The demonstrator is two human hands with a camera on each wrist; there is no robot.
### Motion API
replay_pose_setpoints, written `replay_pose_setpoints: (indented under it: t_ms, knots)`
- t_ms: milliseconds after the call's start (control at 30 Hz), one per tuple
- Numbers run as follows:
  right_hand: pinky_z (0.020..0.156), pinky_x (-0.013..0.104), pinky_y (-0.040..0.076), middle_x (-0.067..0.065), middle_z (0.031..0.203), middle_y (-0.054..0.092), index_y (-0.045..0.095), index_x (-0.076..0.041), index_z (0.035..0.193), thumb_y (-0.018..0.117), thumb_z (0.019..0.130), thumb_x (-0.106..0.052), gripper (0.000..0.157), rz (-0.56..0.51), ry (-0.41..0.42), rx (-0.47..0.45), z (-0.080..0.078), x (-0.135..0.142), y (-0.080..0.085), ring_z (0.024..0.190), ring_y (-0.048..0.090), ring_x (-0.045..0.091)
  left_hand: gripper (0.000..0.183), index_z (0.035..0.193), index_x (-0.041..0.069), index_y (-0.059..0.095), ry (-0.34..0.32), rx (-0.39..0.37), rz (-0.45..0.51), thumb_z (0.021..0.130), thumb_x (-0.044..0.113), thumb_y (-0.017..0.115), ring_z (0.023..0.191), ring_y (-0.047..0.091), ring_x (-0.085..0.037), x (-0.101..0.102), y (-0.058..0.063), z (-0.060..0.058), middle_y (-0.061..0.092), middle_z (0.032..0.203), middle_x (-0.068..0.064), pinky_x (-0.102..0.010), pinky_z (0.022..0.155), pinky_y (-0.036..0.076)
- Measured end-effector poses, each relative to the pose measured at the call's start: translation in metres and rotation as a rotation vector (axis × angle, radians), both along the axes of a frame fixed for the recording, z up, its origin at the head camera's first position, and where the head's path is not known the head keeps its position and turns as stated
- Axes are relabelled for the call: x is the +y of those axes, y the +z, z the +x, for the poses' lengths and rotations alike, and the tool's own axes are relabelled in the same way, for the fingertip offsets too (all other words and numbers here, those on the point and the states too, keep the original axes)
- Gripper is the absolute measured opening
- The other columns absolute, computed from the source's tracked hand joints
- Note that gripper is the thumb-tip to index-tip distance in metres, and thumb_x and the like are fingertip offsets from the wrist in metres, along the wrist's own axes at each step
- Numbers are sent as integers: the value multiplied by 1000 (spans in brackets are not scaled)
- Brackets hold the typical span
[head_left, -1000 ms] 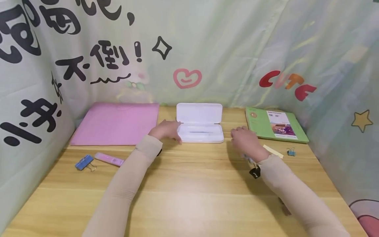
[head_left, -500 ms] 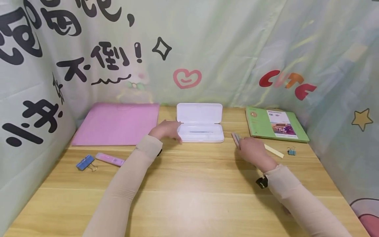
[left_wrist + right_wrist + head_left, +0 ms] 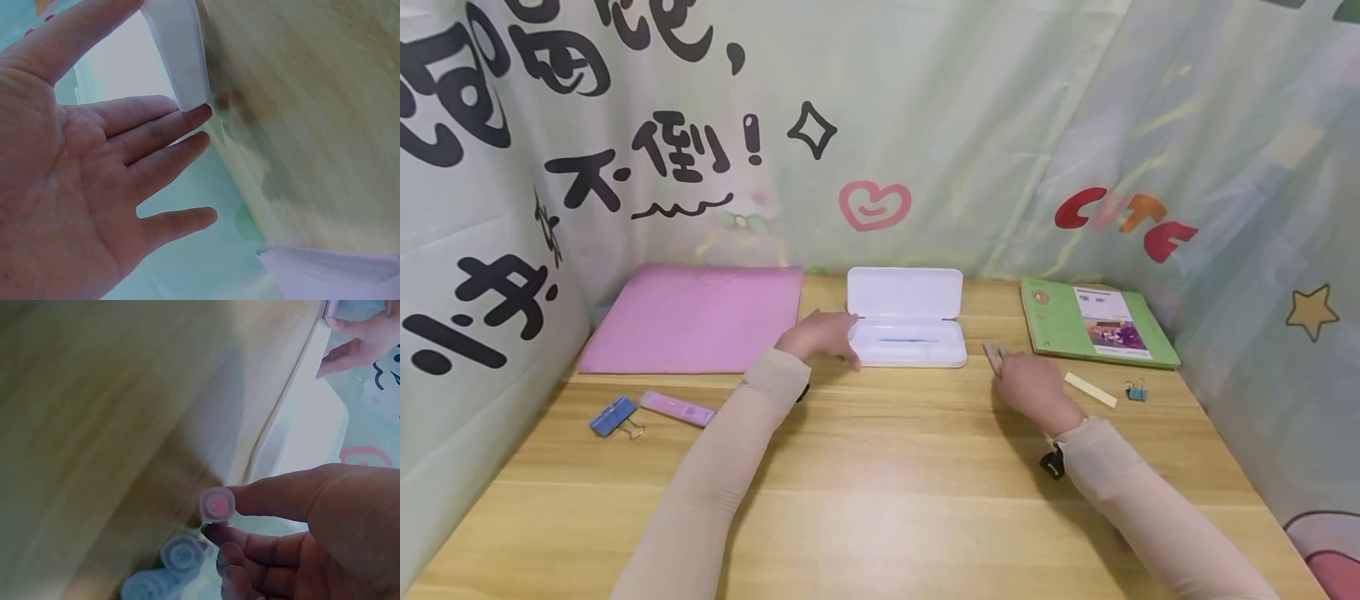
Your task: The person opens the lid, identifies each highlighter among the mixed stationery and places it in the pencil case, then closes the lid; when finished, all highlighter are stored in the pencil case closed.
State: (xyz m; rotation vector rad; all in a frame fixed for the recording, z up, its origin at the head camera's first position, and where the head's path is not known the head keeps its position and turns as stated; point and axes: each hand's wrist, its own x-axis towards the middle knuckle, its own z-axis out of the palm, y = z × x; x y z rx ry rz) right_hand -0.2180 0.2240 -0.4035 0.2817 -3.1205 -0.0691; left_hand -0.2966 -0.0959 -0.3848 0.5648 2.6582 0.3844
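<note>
A white pencil case point(image 3: 910, 356) lies with its lid raised at the back middle of the table, a thin dark pen-like stick point(image 3: 908, 340) inside. My left hand point(image 3: 820, 333) spans the left end of the case, fingers extended; in the left wrist view the fingertips touch its corner. To the right of the case, my right hand point(image 3: 1033, 387) pinches a slim pink-ended marker point(image 3: 217, 505) between thumb and fingertip. Close below it in the right wrist view are a blue-ended marker point(image 3: 182, 555) and another bluish one point(image 3: 147, 586). Their far ends are partly hidden by the hand in the head view.
A pink folder point(image 3: 700, 321) lies at back left, a green book point(image 3: 1101, 325) at back right. Left front are a blue binder clip point(image 3: 613, 416) and a pink tube-like stick point(image 3: 677, 408). A cream strip point(image 3: 1092, 390) and small teal clip point(image 3: 1137, 390) lie near the book.
My right hand has drawn back toward the right and front, and the markers' ends now show ahead of its fingers. My left hand has stayed at the case.
</note>
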Motion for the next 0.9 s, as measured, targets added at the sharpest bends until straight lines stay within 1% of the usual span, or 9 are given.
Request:
replay_pose_setpoints:
  t_ms: [67, 133, 200, 333, 433, 500, 700, 800, 900]
  knots:
    - [33, 32, 34, 7, 55, 47, 64, 2, 82, 49, 83, -22, 27, 6, -5, -11, -1, -2, -1, 45, 44, 20, 93, 137, 10, 26, -1, -2, 3, 63, 41, 74, 125, 25, -23, -1, 1, 1, 32, 136, -3, -49, 101, 1]
    - [34, 32, 34, 6, 56, 46, 61, 1, 77, 49, 83, -21, 26, -1, -21, -19, -1, -3, 1, 46, 44, 20, 93, 137, 9, 26, -4, -3, 7, 63, 40, 74, 125, 25, -23, -1, 1, 2, 32, 136, -4, -49, 101, 1]
    - [34, 32, 34, 6, 56, 46, 59, -1, 73, 50, 82, -21, 24, -9, -23, 3, -1, -5, 5, 46, 44, 20, 93, 137, 9, 26, -7, -1, 8, 63, 41, 74, 125, 25, -24, -2, 1, 2, 32, 136, -4, -49, 101, 2]
    - [34, 33, 34, 5, 57, 45, 51, -5, 66, 54, 80, -20, 21, -31, 20, 99, -5, -11, 15, 47, 43, 20, 93, 137, 9, 26, -8, -2, 8, 63, 41, 73, 125, 24, -24, -2, 0, 2, 31, 137, -4, -50, 101, 2]
    - [35, 34, 35, 5, 58, 45, 50, -5, 66, 57, 78, -20, 21, -42, 74, 175, -12, -22, 21, 49, 43, 21, 93, 137, 11, 26, -4, 2, 9, 63, 41, 73, 126, 24, -23, -2, 1, 2, 30, 137, -3, -50, 101, 1]
    - [37, 35, 36, 6, 60, 46, 51, -4, 67, 57, 78, -20, 20, -40, 91, 196, -19, -30, 23, 53, 44, 23, 93, 137, 11, 26, -1, 6, 14, 64, 41, 73, 126, 24, -23, -2, 2, 2, 30, 137, -3, -50, 101, 1]
    - [43, 37, 39, 7, 68, 49, 56, -5, 76, 53, 82, -21, 17, 36, 103, 137, -39, -53, 18, 64, 46, 24, 92, 137, 10, 27, -11, 12, 15, 63, 42, 73, 125, 25, -23, 0, 0, 1, 31, 137, -3, -50, 101, 2]
    - [43, 36, 39, 6, 67, 47, 57, -7, 77, 53, 84, -21, 17, 50, 158, 122, -48, -63, 13, 63, 44, 22, 94, 137, 11, 26, -5, 16, -6, 63, 43, 73, 125, 25, -22, 0, -2, 1, 31, 137, -2, -50, 101, 2]
    - [43, 35, 41, 4, 63, 46, 58, -8, 75, 54, 83, -20, 14, 48, 225, 155, -58, -73, 6, 60, 43, 21, 94, 137, 12, 26, 5, 22, -18, 62, 44, 73, 125, 25, -21, -1, -4, 1, 31, 137, -2, -49, 101, 3]
